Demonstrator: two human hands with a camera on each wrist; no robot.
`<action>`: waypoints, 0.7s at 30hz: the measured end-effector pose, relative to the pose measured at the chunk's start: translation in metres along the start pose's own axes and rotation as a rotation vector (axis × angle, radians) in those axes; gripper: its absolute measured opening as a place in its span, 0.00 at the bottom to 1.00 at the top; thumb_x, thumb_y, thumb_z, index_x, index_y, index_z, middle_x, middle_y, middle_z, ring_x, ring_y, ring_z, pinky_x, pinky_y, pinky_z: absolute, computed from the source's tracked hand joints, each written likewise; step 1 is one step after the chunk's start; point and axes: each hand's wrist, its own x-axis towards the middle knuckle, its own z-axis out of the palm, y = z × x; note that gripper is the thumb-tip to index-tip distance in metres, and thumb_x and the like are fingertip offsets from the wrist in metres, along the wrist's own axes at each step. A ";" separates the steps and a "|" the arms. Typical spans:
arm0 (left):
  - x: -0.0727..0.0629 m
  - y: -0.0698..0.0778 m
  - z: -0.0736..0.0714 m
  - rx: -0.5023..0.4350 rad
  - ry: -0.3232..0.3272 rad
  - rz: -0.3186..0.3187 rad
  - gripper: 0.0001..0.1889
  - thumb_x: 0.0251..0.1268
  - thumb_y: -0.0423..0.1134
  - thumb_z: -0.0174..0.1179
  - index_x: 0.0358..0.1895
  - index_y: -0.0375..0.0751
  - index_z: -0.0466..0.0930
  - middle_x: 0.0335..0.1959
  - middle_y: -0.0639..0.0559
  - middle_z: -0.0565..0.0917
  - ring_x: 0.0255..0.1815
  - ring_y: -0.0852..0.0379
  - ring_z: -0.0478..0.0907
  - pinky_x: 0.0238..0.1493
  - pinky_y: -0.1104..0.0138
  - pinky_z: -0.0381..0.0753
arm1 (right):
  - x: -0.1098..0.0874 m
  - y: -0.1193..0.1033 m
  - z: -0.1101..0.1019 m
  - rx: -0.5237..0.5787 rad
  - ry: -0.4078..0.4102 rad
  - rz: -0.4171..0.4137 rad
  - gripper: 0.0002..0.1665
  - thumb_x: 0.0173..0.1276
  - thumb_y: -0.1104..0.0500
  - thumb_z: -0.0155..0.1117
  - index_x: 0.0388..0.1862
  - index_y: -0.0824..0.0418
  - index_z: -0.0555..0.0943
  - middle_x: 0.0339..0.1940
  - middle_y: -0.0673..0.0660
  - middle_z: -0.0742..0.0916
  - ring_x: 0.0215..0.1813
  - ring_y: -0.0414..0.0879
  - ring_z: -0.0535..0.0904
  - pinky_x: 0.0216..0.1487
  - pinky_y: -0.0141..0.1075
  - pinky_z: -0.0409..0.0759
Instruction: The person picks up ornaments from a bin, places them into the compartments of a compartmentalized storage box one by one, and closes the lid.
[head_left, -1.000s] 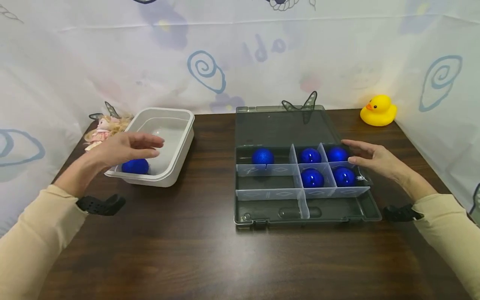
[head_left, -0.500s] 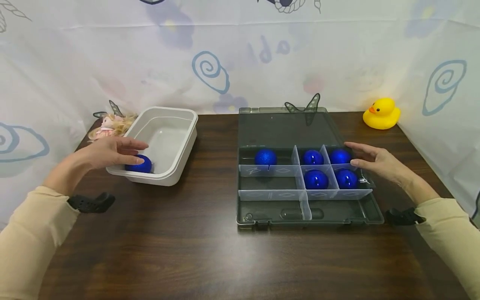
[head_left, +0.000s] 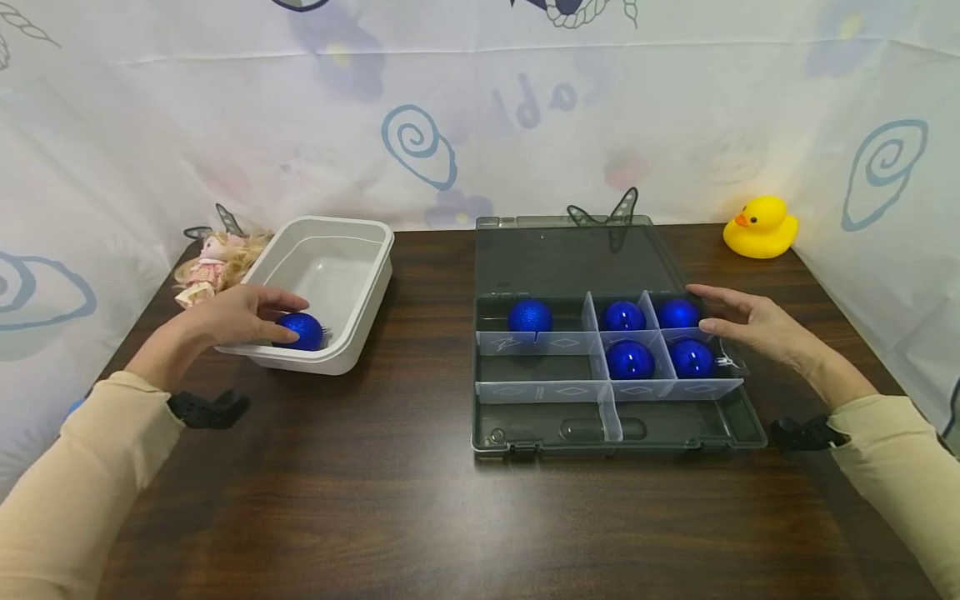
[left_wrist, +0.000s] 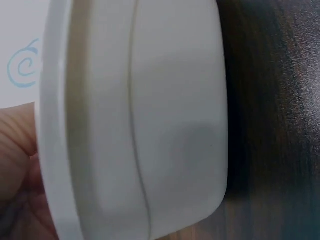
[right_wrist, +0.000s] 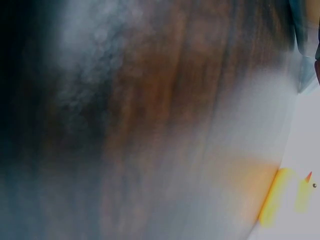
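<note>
A glittery blue Christmas ball [head_left: 300,331] with a silvery cap lies at the near end of a white plastic tub [head_left: 367,292]. My left hand [head_left: 232,321] reaches over the rim and holds it, thumb in front and fingers behind. From the left wrist, the tub's outer wall [left_wrist: 175,100] hides the ball. My right hand [head_left: 765,329] rests at the right edge of a smoky divided box [head_left: 525,442], fingers fairly straight. Inside stand another glittery ball [head_left: 530,316] on the left, plus shiny balls, one of them [head_left: 630,360] in the middle row, in small compartments.
Behind the tub lies a blond doll [head_left: 213,262]. A yellow rubber duck [head_left: 761,227] stands at the back right. The box's lid [head_left: 570,254] lies back, open, and a patterned white curtain [head_left: 465,117] borders the dark wooden table [head_left: 375,500].
My left hand came down to the ball in the tub, closed round it, then shifted slightly right with it. My right hand stays at the box's edge.
</note>
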 end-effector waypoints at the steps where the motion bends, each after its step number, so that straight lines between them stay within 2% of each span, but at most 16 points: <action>1: 0.001 0.000 0.001 -0.004 -0.009 -0.006 0.29 0.62 0.40 0.62 0.61 0.26 0.68 0.60 0.27 0.71 0.61 0.32 0.68 0.60 0.47 0.69 | 0.000 0.000 0.000 0.000 0.000 0.001 0.35 0.71 0.55 0.56 0.74 0.56 0.57 0.73 0.67 0.60 0.70 0.68 0.57 0.62 0.63 0.60; 3: 0.002 0.002 0.001 -0.002 -0.013 -0.031 0.29 0.62 0.42 0.62 0.62 0.27 0.67 0.60 0.26 0.70 0.61 0.31 0.67 0.60 0.42 0.66 | -0.001 0.000 0.000 0.007 0.001 0.002 0.35 0.71 0.56 0.56 0.74 0.56 0.57 0.74 0.66 0.60 0.70 0.68 0.57 0.62 0.63 0.60; 7: 0.001 0.012 -0.003 -0.012 0.050 -0.074 0.31 0.62 0.46 0.62 0.63 0.30 0.67 0.60 0.27 0.71 0.59 0.33 0.68 0.58 0.43 0.67 | 0.000 0.000 0.000 0.014 0.011 0.013 0.34 0.71 0.57 0.56 0.73 0.56 0.59 0.74 0.65 0.61 0.70 0.67 0.57 0.62 0.63 0.61; 9: -0.001 0.020 -0.005 -0.056 0.108 -0.060 0.32 0.62 0.45 0.62 0.65 0.31 0.66 0.60 0.28 0.72 0.59 0.35 0.70 0.57 0.54 0.72 | 0.000 0.000 0.000 0.015 0.012 0.016 0.34 0.71 0.56 0.56 0.73 0.56 0.59 0.74 0.65 0.61 0.70 0.67 0.57 0.62 0.63 0.61; 12: -0.002 0.038 -0.005 -0.148 0.189 -0.005 0.31 0.63 0.44 0.62 0.66 0.32 0.66 0.60 0.30 0.73 0.57 0.41 0.74 0.50 0.73 0.76 | 0.000 0.000 0.000 0.015 0.010 0.020 0.34 0.71 0.55 0.57 0.73 0.56 0.59 0.74 0.66 0.60 0.70 0.68 0.57 0.62 0.63 0.61; 14: -0.002 0.054 -0.002 -0.204 0.220 0.030 0.30 0.63 0.43 0.61 0.66 0.35 0.66 0.60 0.33 0.73 0.58 0.44 0.75 0.44 0.81 0.74 | 0.000 0.000 0.000 0.020 0.010 0.023 0.34 0.71 0.54 0.57 0.73 0.55 0.59 0.74 0.66 0.60 0.70 0.68 0.57 0.62 0.64 0.60; 17: 0.001 0.081 0.008 -0.280 0.230 0.111 0.28 0.63 0.41 0.62 0.65 0.37 0.68 0.61 0.36 0.73 0.60 0.43 0.73 0.48 0.75 0.77 | 0.000 -0.001 0.000 0.026 0.008 0.029 0.34 0.71 0.54 0.57 0.73 0.55 0.59 0.74 0.66 0.60 0.70 0.68 0.57 0.62 0.64 0.60; 21: 0.015 0.114 0.033 -0.307 0.200 0.249 0.26 0.61 0.38 0.63 0.63 0.38 0.71 0.60 0.40 0.75 0.60 0.43 0.74 0.51 0.65 0.79 | 0.001 -0.001 0.000 0.031 0.005 0.036 0.35 0.71 0.54 0.56 0.73 0.55 0.58 0.74 0.66 0.59 0.70 0.68 0.57 0.62 0.65 0.59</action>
